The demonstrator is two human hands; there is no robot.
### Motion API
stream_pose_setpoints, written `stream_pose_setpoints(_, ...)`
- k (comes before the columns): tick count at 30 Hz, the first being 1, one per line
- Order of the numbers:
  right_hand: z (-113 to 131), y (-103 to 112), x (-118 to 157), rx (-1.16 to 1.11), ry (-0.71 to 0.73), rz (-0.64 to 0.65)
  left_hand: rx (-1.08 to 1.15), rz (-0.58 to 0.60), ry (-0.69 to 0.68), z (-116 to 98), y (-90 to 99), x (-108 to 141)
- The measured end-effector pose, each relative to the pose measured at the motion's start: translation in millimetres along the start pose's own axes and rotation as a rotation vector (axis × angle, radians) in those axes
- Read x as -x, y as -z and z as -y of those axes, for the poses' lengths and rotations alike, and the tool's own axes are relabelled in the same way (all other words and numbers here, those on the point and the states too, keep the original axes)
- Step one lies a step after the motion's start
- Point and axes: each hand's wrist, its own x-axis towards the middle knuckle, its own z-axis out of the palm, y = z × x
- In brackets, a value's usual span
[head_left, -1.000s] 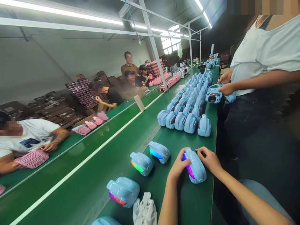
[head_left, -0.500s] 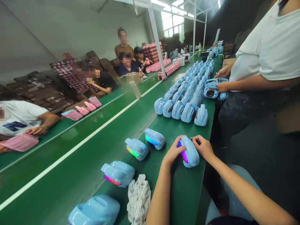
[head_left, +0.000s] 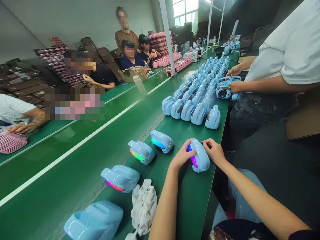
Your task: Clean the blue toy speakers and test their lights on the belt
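A light blue device point(head_left: 202, 156) with a glowing purple side stands on the green table in front of me. My left hand point(head_left: 183, 155) grips its left side, thumb over the lit panel. At its right upper edge is my right hand point(head_left: 213, 151), thumb and index finger pinched together; what they hold, if anything, is too small to tell. Left of my hands stand more lit blue devices, one glowing cyan point(head_left: 162, 141), one green and yellow point(head_left: 141, 152), one pink point(head_left: 120, 178). Nearest me is another blue device point(head_left: 94, 220).
A crumpled white cloth point(head_left: 143, 206) lies left of my left forearm. Rows of blue devices point(head_left: 197, 95) fill the table ahead. At the right, a person in a white shirt holds a blue device point(head_left: 224, 90). Several people sit across the green belt point(head_left: 82, 160).
The whole view has shifted slightly, so the table things appear higher and further left. My hands keep nearly the same hold and pinch at the device.
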Motion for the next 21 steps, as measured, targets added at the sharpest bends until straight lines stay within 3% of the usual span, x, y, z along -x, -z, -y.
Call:
stream_pose_setpoints(12, 1.9, 0.5, -0.2, 0.019, 0.006, -0.022, -0.026, -0.008, -0.009, -1.4, -1.6, 0.2)
stream_pose_setpoints(14, 1.9, 0.7, -0.2, 0.026, 0.002, -0.025, -0.005, -0.07, -0.01, -1.0, -6.5, -2.3)
stream_pose_setpoints(21, 0.8, 3.1, 0.1, 0.053, -0.027, -0.041, -0.065, -0.461, -0.049, -14.5, -18.2, 1.0)
